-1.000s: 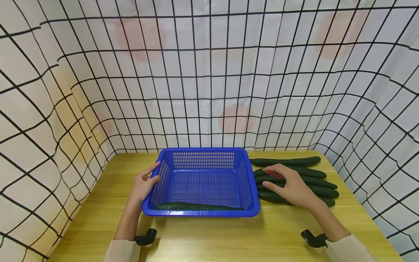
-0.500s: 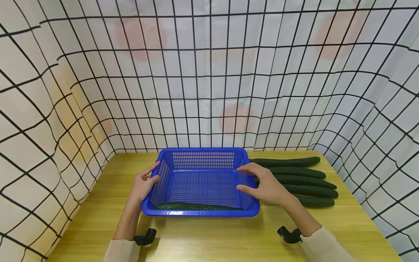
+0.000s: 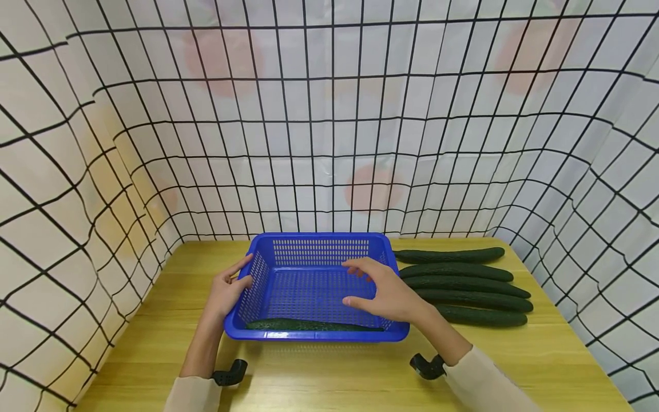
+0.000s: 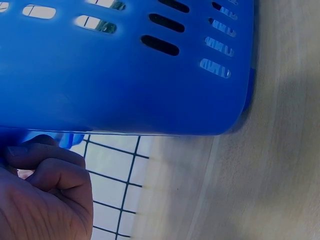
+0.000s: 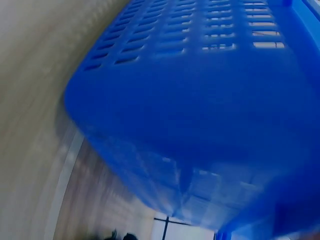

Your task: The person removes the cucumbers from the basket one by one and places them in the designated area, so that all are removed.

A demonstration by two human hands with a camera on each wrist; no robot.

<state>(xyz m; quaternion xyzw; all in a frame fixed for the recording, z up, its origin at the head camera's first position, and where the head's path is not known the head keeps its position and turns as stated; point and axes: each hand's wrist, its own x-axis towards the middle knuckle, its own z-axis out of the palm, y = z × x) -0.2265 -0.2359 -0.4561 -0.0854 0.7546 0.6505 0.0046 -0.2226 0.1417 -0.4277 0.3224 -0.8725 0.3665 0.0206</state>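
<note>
A blue perforated plastic basket (image 3: 319,236) stands on the wooden table. Inside it, a long dark green cucumber (image 3: 314,325) lies along the near wall. My left hand (image 3: 226,294) grips the basket's left rim; in the left wrist view its curled fingers (image 4: 57,172) are against the rim. Over the right part of the basket hovers my right hand (image 3: 386,289), thumb and fingers spread apart with nothing between them. The right wrist view shows the basket's outer wall (image 5: 175,100) close up, somewhat blurred, and not the hand.
Several cucumbers (image 3: 463,281) lie side by side on the table to the right of the basket. Bare tabletop (image 3: 319,377) runs along the front. A black wire grid (image 3: 332,120) with white sheeting behind it encloses the back and sides.
My right hand has moved left from above the cucumbers to over the basket, its fingers still spread. The left hand, the basket and the cucumbers have stayed put.
</note>
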